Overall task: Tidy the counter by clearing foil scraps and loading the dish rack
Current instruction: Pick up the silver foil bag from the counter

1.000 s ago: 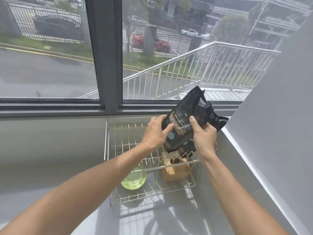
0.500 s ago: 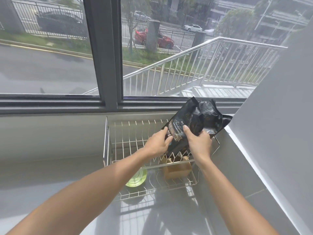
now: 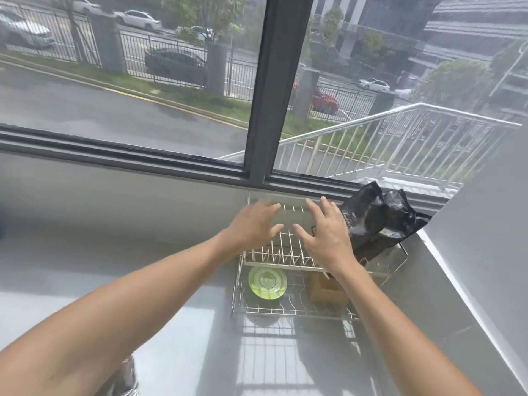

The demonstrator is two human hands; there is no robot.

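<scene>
Both hands have let go of the crumpled black foil bag [image 3: 380, 221], now resting on the wire dish rack [image 3: 288, 258] at right of centre. Left hand [image 3: 251, 224] and right hand [image 3: 325, 232] hover spread and empty; next, foil scraps need gathering.

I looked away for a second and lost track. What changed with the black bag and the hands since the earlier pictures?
Both hands let go of the black bag. It now leans at the right end of the dish rack, against the sill. The left hand and right hand hover open and empty above the rack. The green plate and the brown block stayed put on the lower level.
</scene>
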